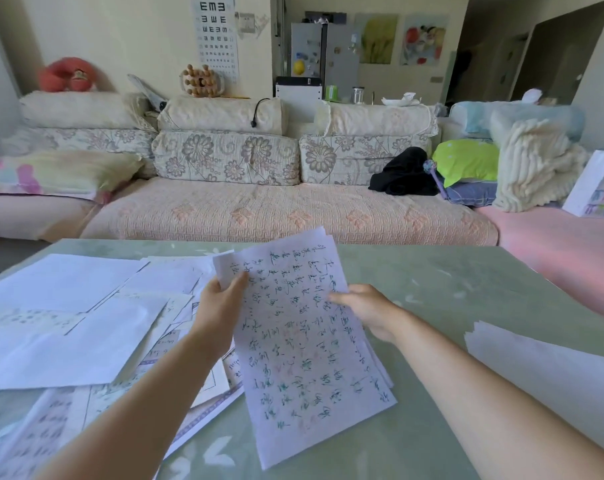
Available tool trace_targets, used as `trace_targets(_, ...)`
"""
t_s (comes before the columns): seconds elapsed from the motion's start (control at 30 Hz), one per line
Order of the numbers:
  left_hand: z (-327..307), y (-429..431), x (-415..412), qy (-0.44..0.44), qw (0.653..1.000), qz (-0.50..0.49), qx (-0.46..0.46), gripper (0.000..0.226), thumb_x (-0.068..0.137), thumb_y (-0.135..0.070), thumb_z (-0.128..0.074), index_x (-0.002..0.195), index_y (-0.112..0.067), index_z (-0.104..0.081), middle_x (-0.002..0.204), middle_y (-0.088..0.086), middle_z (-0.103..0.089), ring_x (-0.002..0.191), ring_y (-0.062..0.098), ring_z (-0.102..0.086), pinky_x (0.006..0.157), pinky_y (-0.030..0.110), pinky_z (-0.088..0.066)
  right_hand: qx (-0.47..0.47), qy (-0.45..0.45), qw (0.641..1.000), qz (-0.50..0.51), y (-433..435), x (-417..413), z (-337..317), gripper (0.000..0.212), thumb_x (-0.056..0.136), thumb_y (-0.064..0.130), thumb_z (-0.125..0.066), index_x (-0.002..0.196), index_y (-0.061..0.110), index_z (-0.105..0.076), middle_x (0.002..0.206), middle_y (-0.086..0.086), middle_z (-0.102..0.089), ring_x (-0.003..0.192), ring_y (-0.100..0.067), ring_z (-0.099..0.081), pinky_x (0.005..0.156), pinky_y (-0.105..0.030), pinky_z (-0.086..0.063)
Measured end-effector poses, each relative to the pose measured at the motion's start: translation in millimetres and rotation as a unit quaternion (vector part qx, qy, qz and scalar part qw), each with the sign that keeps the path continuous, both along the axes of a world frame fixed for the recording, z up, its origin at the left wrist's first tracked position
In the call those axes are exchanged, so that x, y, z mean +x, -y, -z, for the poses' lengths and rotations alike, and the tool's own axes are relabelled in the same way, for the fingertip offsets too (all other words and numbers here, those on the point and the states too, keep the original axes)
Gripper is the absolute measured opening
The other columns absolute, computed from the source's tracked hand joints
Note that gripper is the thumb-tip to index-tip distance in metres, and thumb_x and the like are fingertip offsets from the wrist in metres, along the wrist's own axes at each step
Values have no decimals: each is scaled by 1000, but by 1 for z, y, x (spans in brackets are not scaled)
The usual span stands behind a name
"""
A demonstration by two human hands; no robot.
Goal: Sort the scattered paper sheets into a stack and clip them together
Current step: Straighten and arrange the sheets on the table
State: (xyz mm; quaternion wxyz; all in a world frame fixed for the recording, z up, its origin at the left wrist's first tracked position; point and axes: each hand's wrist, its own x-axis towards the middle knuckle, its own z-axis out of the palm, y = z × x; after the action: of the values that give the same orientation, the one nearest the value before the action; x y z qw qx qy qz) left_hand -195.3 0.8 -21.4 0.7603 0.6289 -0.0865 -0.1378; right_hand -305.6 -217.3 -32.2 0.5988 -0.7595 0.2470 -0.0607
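Observation:
A thin sheaf of handwritten paper sheets (300,344) is held up over the middle of the green table (442,292), tilted. My left hand (221,299) pinches its upper left edge with the thumb on top. My right hand (369,310) grips the right edge, fingers behind the paper. Several loose sheets (68,327), some blank and some printed or written on, lie scattered and overlapping on the table's left half. No clip shows anywhere in view.
More white sheets (549,368) lie at the table's right edge. Beyond the table stands a long floral sofa (286,209) with pillows, a black garment and a white bag at the right.

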Motion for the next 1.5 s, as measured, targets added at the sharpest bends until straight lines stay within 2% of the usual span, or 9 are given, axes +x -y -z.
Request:
trace_targets(0.1,6,-25,-5,-3,999,31,35,23,86,-22,-73,106,-13,-66,97,9,-75,85,27,-73,75,46,-59,26,59,997,44,-22,0,10,8,92,20,-70,97,15,-72,108,-9,-74,104,-26,-69,99,-47,-52)
trace_targets(0.3,4,-47,-18,26,997,-14,69,17,88,-17,-72,103,-16,-66,98,4,-72,86,23,-71,70,37,-58,-76,145,981,109,-58,-17,15,47,80,44,-69,98,0,-64,84,-19,-67,76,-15,-54,70,-31,-41)
trace_targets(0.43,-28,-43,-38,121,992,-43,0,12,90,-24,-69,102,-22,-67,92,-5,-74,82,12,-72,64,28,-58,-112,227,955,154,-69,-39,-19,27,93,30,-66,88,3,-64,64,2,-52,58,-11,-43,59,-29,-35)
trace_targets(0.53,-40,-40,-55,151,987,-39,-34,12,90,-28,-69,100,-23,-68,88,-7,-75,78,8,-72,61,26,-58,-105,272,948,131,-68,-58,-41,3,92,21,-68,94,19,-69,80,6,-74,74,-10,-67,70,-28,-52)
trace_targets(0.63,-37,-37,-68,171,984,-18,-38,18,88,-22,-71,104,-18,-66,92,-1,-75,82,13,-73,66,31,-60,-95,276,948,123,-67,-74,-41,18,91,10,-68,105,20,-69,102,4,-76,95,-14,-73,83,-34,-57)
trace_targets(0.9,-17,-29,-76,202,978,8,55,27,87,-24,-72,111,-28,-60,99,-14,-70,87,-1,-67,74,23,-54,-98,225,962,121,-66,-86,-27,30,88,8,-68,108,29,-65,102,12,-75,95,-8,-71,85,-31,-54)
trace_targets(1.17,-36,-6,-82,189,962,99,172,19,94,-22,-58,112,-25,-55,102,-5,-70,87,14,-70,75,40,-60,-122,188,962,155,-45,-107,-36,21,87,11,-68,100,27,-64,95,9,-74,91,-18,-70,79,-35,-56)
trace_targets(1.3,-41,23,-109,130,967,148,160,12,95,-11,-58,98,-23,-57,95,-4,-68,81,11,-67,64,26,-53,-101,167,957,214,-14,-138,-31,23,84,8,-71,103,20,-64,96,3,-73,87,-19,-70,74,-31,-53)
trace_targets(1.5,-28,109,-161,105,944,218,225,18,92,-8,-52,108,-15,-51,97,3,-61,85,19,-62,67,34,-54,-109,103,943,296,51,-215,-23,33,85,12,-69,114,22,-58,104,7,-67,84,-15,-66,64,-28,-48)
